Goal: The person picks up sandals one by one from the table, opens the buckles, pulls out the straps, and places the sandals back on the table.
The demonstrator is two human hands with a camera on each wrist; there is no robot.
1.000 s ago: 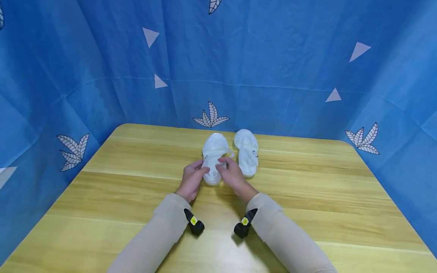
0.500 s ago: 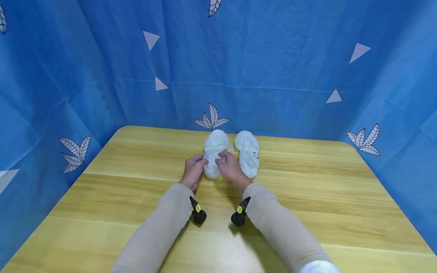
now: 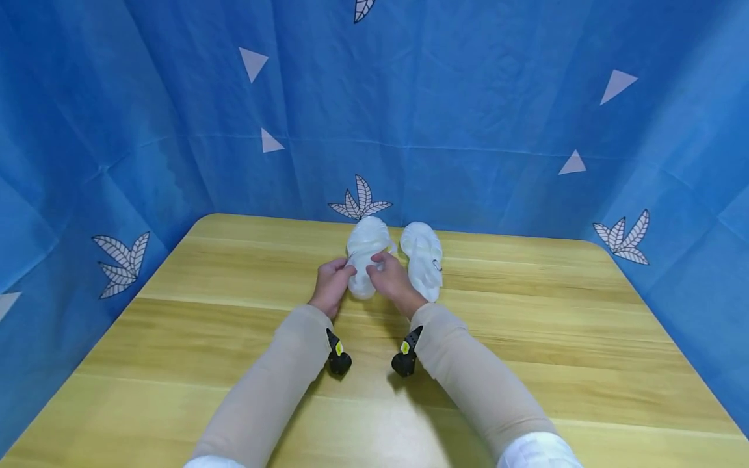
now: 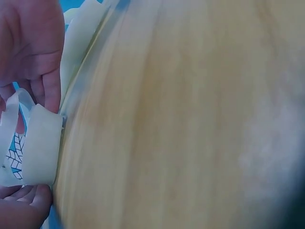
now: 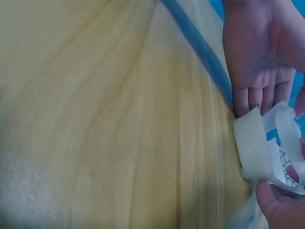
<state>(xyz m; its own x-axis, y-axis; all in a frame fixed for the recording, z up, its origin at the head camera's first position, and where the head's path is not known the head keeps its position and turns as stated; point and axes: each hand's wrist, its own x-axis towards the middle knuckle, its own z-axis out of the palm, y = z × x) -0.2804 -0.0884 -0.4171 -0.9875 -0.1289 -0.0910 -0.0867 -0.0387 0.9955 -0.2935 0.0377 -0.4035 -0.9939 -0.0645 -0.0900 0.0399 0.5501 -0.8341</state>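
In the head view, a whitish translucent sandal [image 3: 367,235] lies near the table's far edge, heel towards me. My left hand [image 3: 331,282] grips its left side and my right hand [image 3: 391,278] its right side, thumbs over the footbed's edges. From the left wrist, the sandal's heel shows between both hands, the left fingers partly hidden beneath it. The right wrist view shows the same heel [image 5: 250,145] from the other side. A matching sandal [image 3: 422,257] with a small buckle lies just to the right, partly hidden by my right hand.
The wooden table [image 3: 556,338] has rounded far corners. A blue curtain [image 3: 468,110] with white leaves and triangles hangs close behind the far edge and along both sides. A black wrist camera [image 3: 339,359] sits at each cuff.
Both hands have moved the left sandal a little farther from me, so its toe end and heel now line up roughly with the other sandal. The right sandal has stayed in place.
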